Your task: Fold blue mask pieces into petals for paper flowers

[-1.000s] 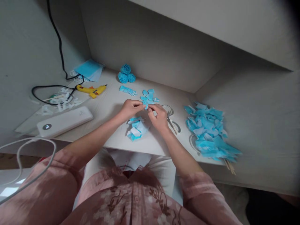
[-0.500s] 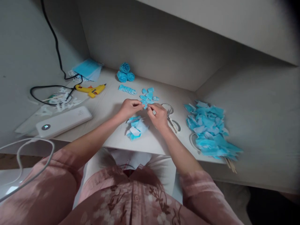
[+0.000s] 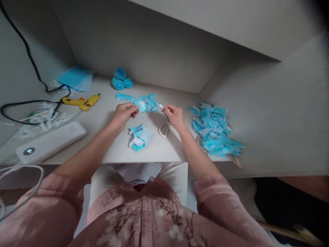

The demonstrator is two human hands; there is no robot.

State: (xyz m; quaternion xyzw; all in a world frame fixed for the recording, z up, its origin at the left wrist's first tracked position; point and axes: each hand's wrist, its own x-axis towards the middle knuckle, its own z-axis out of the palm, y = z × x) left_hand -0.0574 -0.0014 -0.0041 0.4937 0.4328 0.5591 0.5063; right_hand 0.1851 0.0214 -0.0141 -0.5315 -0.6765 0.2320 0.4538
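Observation:
My left hand (image 3: 126, 114) is closed in a pinch on the edge of a pale blue fabric piece (image 3: 141, 103) that has a white patch on it. To the right, my right hand (image 3: 175, 116) pinches a small blue-and-white scrap (image 3: 159, 105). Several blue cut pieces (image 3: 151, 98) lie on the desk between the hands. Partly hidden by my right hand is a pair of scissors (image 3: 163, 130) with pale handles. A crumpled blue and white bunch of fabric (image 3: 138, 139) sits nearer me, below both hands.
Three blue fabric roses (image 3: 120, 79) and a pleated blue strip (image 3: 124, 97) are at the back. Leftward are a yellow glue gun (image 3: 81, 102), face masks (image 3: 76, 78), white scraps and a power bank (image 3: 51, 142). A heap of blue fabric flowers (image 3: 213, 128) on sticks lies right.
My hands have moved apart, with a blue piece now in the left and a small scrap in the right. The whole view has shifted, so desk items appear further left.

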